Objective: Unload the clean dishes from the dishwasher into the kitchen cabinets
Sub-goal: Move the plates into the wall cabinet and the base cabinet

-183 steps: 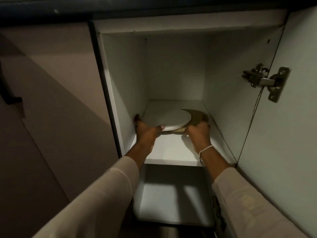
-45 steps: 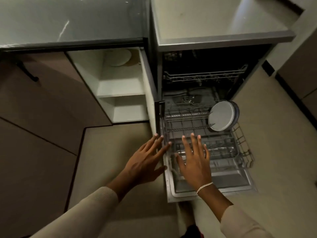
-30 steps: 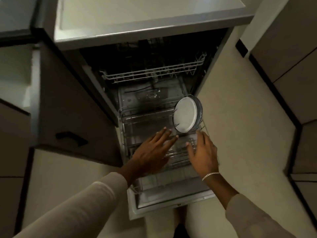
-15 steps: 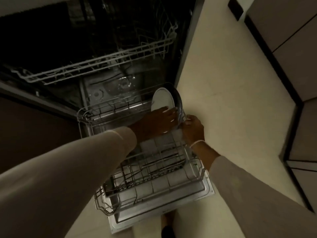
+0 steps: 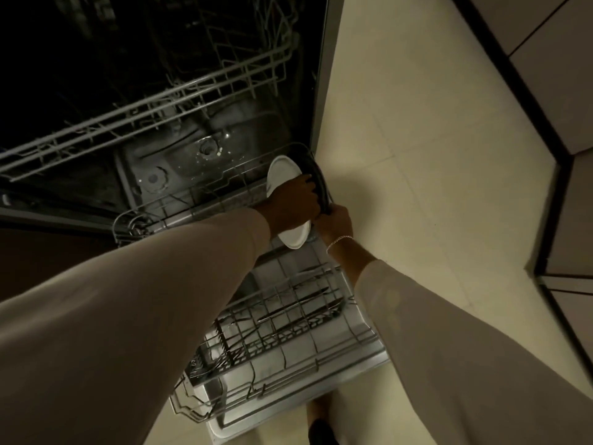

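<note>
**Both hands close on the last two plates**

Half a second ago the left hand lay flat against the plate's face; now its fingers curl over the rim of the white plate. Nearest the camera, two smooth beige sleeves reach over the lower rack, a grid of thin grey wire pulled out over the shiny metal door. At the rack's far right corner the round, glossy white plate stands on edge, tilted. Just behind it, the right hand, with a fine chain bracelet at the wrist, grips the rim of a dark plate. Beyond them lie the dim steel tub and the wire upper rack.
</note>
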